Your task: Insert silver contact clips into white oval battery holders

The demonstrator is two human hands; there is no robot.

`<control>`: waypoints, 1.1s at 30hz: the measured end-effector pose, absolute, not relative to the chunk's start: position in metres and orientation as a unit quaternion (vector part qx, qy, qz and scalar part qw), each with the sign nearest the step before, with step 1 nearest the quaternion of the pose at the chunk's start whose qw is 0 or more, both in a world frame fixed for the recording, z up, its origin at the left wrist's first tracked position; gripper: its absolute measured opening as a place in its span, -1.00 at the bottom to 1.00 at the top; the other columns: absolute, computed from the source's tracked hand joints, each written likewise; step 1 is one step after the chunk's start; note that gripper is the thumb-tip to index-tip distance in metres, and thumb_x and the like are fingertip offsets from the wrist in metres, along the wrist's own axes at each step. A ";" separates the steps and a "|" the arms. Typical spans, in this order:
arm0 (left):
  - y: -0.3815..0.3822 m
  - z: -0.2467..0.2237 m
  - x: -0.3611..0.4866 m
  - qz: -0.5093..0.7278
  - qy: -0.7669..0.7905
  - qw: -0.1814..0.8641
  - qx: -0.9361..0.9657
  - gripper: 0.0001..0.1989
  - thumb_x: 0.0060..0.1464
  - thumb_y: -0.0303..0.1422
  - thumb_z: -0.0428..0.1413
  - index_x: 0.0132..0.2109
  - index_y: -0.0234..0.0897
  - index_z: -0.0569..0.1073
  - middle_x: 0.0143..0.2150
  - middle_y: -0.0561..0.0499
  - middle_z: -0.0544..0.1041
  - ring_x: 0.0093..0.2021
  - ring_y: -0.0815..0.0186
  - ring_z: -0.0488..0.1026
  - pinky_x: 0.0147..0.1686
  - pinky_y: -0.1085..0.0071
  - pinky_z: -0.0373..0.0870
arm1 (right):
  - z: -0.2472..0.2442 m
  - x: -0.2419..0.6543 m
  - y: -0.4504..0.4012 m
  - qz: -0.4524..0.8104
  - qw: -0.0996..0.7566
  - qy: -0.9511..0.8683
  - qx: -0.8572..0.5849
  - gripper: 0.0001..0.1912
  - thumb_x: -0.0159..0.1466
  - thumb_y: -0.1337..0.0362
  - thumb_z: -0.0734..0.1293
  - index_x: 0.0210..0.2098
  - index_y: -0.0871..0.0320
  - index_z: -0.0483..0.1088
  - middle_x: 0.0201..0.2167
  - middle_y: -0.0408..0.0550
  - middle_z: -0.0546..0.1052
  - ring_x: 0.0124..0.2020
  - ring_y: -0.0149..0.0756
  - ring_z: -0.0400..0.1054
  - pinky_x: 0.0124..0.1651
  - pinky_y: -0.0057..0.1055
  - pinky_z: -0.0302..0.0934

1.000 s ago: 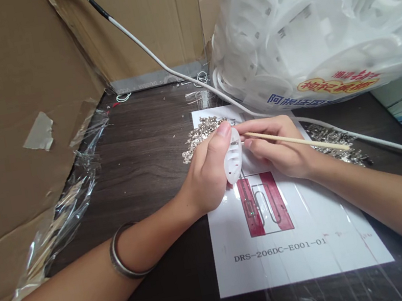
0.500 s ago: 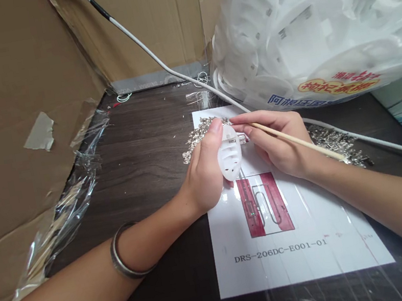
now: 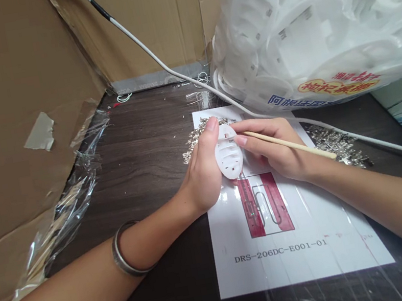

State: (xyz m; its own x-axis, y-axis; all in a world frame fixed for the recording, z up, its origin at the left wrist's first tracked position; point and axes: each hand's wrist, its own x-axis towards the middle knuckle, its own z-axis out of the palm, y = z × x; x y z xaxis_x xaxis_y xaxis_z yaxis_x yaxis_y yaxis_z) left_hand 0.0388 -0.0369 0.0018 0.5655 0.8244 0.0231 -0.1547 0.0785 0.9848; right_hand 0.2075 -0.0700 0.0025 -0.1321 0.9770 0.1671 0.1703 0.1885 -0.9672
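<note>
My left hand [image 3: 206,167] is closed round the edge of a white oval plastic part [image 3: 230,158], its thumb along the top left. Raised ribs and a few small dark spots show on the part's face. Between the fingers of my right hand [image 3: 276,145] lies a thin wooden stick [image 3: 293,143], pointing back over the wrist. The right fingertips touch the upper right edge of the plastic part; whether they also hold something small there I cannot make out. Behind the left hand, small metal pieces [image 3: 198,137] lie heaped on a printed sheet [image 3: 284,268].
A clear bag [image 3: 306,43] of similar white parts stands at the back right. More metal pieces [image 3: 336,145] are piled right of my right hand. A white cable [image 3: 157,60] crosses the table [image 3: 138,146]. Cardboard [image 3: 17,120] walls the left and back.
The white plastic part has turned to show more of its face. My right hand has shifted slightly, its thumb now at the part's edge, and the stick's outer end has moved up and left.
</note>
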 end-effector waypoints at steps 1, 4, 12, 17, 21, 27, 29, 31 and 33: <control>-0.037 0.001 0.038 0.364 0.292 0.670 0.577 -0.35 0.36 0.17 -0.24 -0.49 -0.19 0.29 -0.57 -0.04 0.39 -0.49 0.26 0.41 -0.39 0.26 0.42 | 0.003 0.207 -0.070 0.433 0.464 -0.614 -0.470 -0.68 0.41 0.08 0.42 0.01 0.13 0.66 -0.66 -0.25 0.27 -0.60 -0.40 0.17 -0.46 -0.39 0.17; -0.037 0.001 0.038 0.367 0.290 0.660 0.588 -0.35 0.37 0.16 -0.25 -0.47 -0.19 0.31 -0.54 -0.04 0.43 -0.44 0.24 0.47 -0.34 0.26 0.46 | 0.003 0.208 -0.070 0.431 0.461 -0.618 -0.469 -0.68 0.41 0.09 0.41 0.01 0.13 0.67 -0.66 -0.24 0.26 -0.58 -0.38 0.19 -0.42 -0.37 0.22; -0.039 0.002 0.038 0.377 0.284 0.660 0.585 -0.38 0.39 0.13 -0.23 -0.42 -0.20 0.35 -0.46 -0.06 0.51 -0.25 0.14 0.58 -0.23 0.23 0.52 | 0.001 0.211 -0.072 0.431 0.469 -0.626 -0.449 -0.68 0.41 0.12 0.40 0.03 0.13 0.66 -0.66 -0.27 0.24 -0.60 -0.40 0.14 -0.41 -0.36 0.22; -0.039 0.002 0.037 0.371 0.307 0.650 0.588 -0.39 0.38 0.16 -0.23 -0.43 -0.20 0.27 -0.49 -0.04 0.44 -0.31 0.18 0.54 -0.27 0.24 0.50 | 0.003 0.209 -0.072 0.429 0.471 -0.624 -0.451 -0.70 0.39 0.17 0.40 0.00 0.18 0.66 -0.66 -0.26 0.28 -0.61 -0.42 0.12 -0.44 -0.36 0.18; -0.039 0.003 0.037 0.368 0.314 0.645 0.592 -0.40 0.37 0.16 -0.22 -0.43 -0.18 0.25 -0.51 -0.03 0.41 -0.34 0.19 0.50 -0.31 0.24 0.45 | 0.005 0.210 -0.071 0.419 0.466 -0.630 -0.458 -0.71 0.37 0.17 0.41 -0.04 0.18 0.67 -0.64 -0.24 0.31 -0.59 -0.40 0.16 -0.44 -0.37 0.17; -0.040 0.003 0.036 0.352 0.315 0.652 0.594 -0.37 0.36 0.18 -0.19 -0.48 -0.18 0.23 -0.59 0.01 0.32 -0.45 0.24 0.42 -0.38 0.25 0.38 | 0.006 0.210 -0.071 0.413 0.464 -0.627 -0.469 -0.74 0.33 0.19 0.41 -0.11 0.17 0.68 -0.64 -0.21 0.31 -0.55 -0.37 0.20 -0.44 -0.36 0.17; -0.040 0.004 0.036 0.348 0.314 0.653 0.595 -0.37 0.35 0.19 -0.17 -0.49 -0.17 0.24 -0.60 0.00 0.32 -0.46 0.24 0.42 -0.40 0.25 0.37 | 0.006 0.210 -0.071 0.414 0.464 -0.626 -0.471 -0.74 0.32 0.19 0.41 -0.11 0.17 0.68 -0.63 -0.21 0.32 -0.54 -0.36 0.22 -0.43 -0.35 0.18; -0.040 0.004 0.036 0.348 0.316 0.652 0.595 -0.37 0.34 0.20 -0.16 -0.50 -0.17 0.23 -0.61 0.00 0.32 -0.47 0.24 0.41 -0.41 0.25 0.37 | 0.005 0.209 -0.071 0.418 0.464 -0.624 -0.470 -0.74 0.33 0.18 0.41 -0.10 0.17 0.68 -0.63 -0.21 0.31 -0.53 -0.35 0.24 -0.42 -0.35 0.21; -0.040 0.005 0.036 0.348 0.317 0.652 0.594 -0.37 0.34 0.20 -0.17 -0.50 -0.17 0.23 -0.62 0.00 0.33 -0.48 0.25 0.40 -0.41 0.25 0.37 | 0.005 0.209 -0.071 0.419 0.465 -0.624 -0.467 -0.74 0.33 0.18 0.41 -0.10 0.16 0.68 -0.65 -0.22 0.28 -0.53 -0.33 0.25 -0.40 -0.34 0.23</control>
State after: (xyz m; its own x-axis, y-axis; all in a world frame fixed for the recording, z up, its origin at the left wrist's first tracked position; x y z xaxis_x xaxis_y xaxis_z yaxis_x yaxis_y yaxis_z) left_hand 0.0361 -0.0400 0.0049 0.5567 0.8307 -0.0001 -0.0772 0.0519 0.9957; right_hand 0.2093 -0.0708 0.0052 -0.1310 0.9731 0.1893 0.1928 0.2123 -0.9580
